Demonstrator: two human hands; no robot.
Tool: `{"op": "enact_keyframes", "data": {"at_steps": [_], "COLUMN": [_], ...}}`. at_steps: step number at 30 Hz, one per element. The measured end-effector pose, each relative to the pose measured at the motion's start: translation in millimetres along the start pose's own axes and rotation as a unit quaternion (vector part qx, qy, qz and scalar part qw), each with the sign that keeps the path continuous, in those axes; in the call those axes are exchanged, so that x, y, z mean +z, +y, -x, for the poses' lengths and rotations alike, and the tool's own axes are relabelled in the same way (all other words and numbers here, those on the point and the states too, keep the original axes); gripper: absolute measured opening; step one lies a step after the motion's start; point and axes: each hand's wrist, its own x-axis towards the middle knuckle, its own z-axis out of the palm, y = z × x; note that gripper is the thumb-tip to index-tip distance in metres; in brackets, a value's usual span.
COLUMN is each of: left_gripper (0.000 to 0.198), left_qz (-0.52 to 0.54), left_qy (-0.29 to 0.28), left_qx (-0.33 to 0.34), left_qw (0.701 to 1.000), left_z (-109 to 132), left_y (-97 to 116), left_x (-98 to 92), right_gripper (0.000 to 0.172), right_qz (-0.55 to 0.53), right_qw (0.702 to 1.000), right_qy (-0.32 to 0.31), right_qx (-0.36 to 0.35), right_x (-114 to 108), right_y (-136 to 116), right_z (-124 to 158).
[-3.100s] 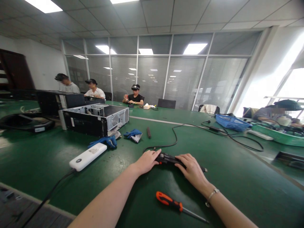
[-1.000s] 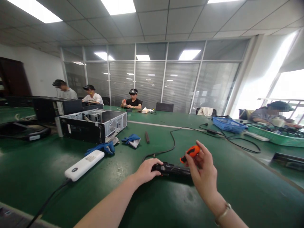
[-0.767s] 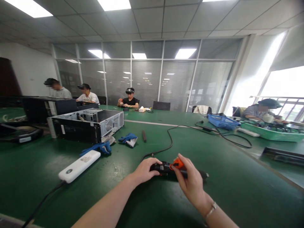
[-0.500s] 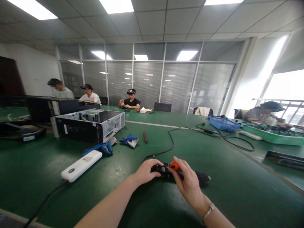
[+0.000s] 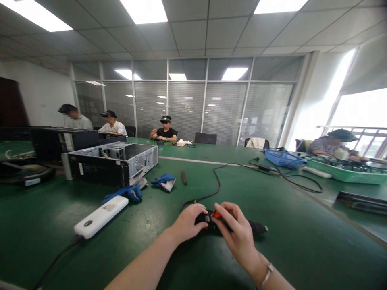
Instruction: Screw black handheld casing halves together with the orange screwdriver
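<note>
From the head camera, the black tool [image 5: 255, 226] lies on the green table [image 5: 302, 241], between both hands. The left hand [image 5: 189, 219] clasps its near end; the right hand [image 5: 236, 229] grips an orange-handled screwdriver [image 5: 215, 214] over it.

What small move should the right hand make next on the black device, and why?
Probably a slow turn of the screwdriver, pressing down. The right hand holds its orange handle against the black device, and the left hand grips the device's other end flat on the green table. Whether the tip is seated is hidden by the fingers.
</note>
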Motion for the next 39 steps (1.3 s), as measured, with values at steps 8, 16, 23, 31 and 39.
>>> {"op": "enact_keyframes", "data": {"at_steps": [8, 16, 23, 31, 39], "left_gripper": [0.030, 0.035, 0.032, 0.034, 0.039], "left_qz": [-0.029, -0.028, -0.030, -0.031, -0.030], "left_qy": [-0.036, -0.044, -0.051, -0.051, -0.054], "left_qx": [0.024, 0.020, 0.011, 0.011, 0.011], "left_qw": [0.999, 0.998, 0.998, 0.998, 0.998], "left_z": [0.6, -0.5, -0.8, -0.4, 0.1], "left_y": [9.0, 3.7, 4.7, 4.1, 1.2], "left_x": [-2.8, -4.1, -4.7, -5.1, -3.6], "right_gripper": [0.050, 0.050, 0.041, 0.044, 0.051], "right_qz": [-0.017, 0.018, 0.021, 0.020, 0.014], "right_qw": [0.999, 0.999, 0.999, 0.999, 0.999], "right_qy": [-0.047, -0.029, -0.019, -0.020, -0.034], "right_qx": [-0.018, 0.005, -0.016, -0.017, -0.002], "right_x": [0.6, 2.3, 2.1, 2.3, 1.9], "right_y": [-0.3, 5.0, 5.1, 4.6, 4.1], "right_z": [5.1, 11.4, 9.2, 11.1, 11.0]}}
